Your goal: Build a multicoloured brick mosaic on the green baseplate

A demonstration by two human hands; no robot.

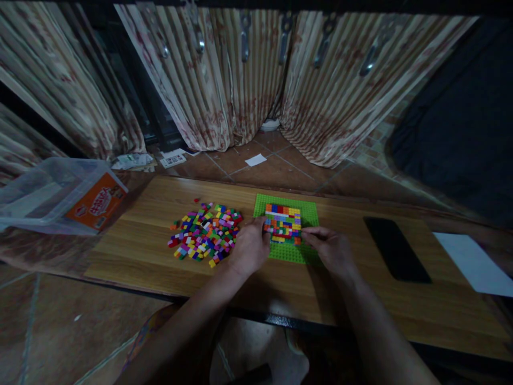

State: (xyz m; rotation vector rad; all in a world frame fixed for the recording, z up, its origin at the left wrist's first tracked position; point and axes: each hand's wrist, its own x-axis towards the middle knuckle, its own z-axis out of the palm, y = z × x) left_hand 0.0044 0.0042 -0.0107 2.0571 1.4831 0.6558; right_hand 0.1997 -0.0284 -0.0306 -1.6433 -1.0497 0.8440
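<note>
A green baseplate [308,209] lies on the wooden board, with rows of small coloured bricks [282,220] pressed onto its middle. My left hand [250,247] rests at the plate's left edge, fingers curled against the bricks. My right hand [331,247] sits at the plate's lower right corner, fingertips pinched together at the built patch's edge; what they pinch is too small to make out. A loose pile of coloured bricks [205,232] lies just left of my left hand.
A black phone [396,248] lies right of the plate, a white sheet [475,264] further right. A clear plastic tub [60,195] with an orange label lies on its side at far left. Striped curtains hang behind; tiled floor lies beyond the board [136,240].
</note>
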